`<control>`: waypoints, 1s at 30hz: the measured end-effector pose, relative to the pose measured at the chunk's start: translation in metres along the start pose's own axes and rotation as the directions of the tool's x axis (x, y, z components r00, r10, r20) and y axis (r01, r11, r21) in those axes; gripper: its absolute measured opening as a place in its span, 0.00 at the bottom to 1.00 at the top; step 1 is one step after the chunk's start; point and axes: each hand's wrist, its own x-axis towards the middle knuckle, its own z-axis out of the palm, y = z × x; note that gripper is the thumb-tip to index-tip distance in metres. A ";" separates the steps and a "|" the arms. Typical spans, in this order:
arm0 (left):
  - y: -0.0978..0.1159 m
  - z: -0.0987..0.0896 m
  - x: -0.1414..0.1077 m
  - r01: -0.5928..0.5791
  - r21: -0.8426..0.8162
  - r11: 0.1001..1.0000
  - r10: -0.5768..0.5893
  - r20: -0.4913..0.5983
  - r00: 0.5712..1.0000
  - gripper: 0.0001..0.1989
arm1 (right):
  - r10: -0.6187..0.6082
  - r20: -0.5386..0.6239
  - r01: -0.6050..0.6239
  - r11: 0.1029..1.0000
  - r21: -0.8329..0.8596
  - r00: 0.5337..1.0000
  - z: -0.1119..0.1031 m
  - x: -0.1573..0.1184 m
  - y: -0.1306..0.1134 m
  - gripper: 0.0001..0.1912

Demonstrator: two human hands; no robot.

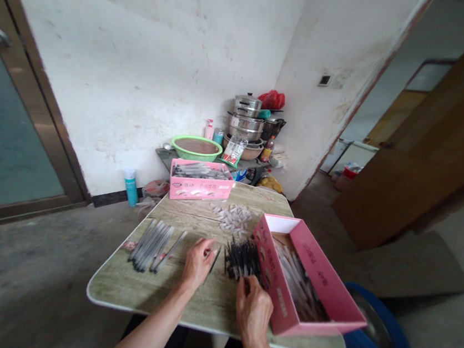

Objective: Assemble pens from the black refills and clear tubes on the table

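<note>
My left hand [198, 262] is over the middle of the table, its fingers curled and pinched, with a thin black stick [214, 262] at the fingertips. At the near edge of a pile of thin black sticks [244, 255], my right hand [253, 308] has its fingers closed; what they grip is hidden. Left of my hands lies a row of pale translucent, pen-like tubes with dark ends [152, 246]. Small whitish pieces [233, 218] are scattered beyond the pile. Close by my right hand stands a pink open box [317, 267] with more pale tubes inside.
Another pink box [200, 189] full of tubes stands at the table's far edge. Behind it, a low stand carries a green basin [196, 146] and stacked steel pots [246, 122]. A blue tub [388, 342] sits on the floor at right, a spray can [130, 187] at left.
</note>
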 end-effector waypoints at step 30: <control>0.017 -0.009 -0.003 0.533 -0.597 0.600 -0.226 0.513 0.828 0.15 | 0.052 0.337 0.065 0.943 -0.328 0.940 -0.108 0.106 0.067 0.13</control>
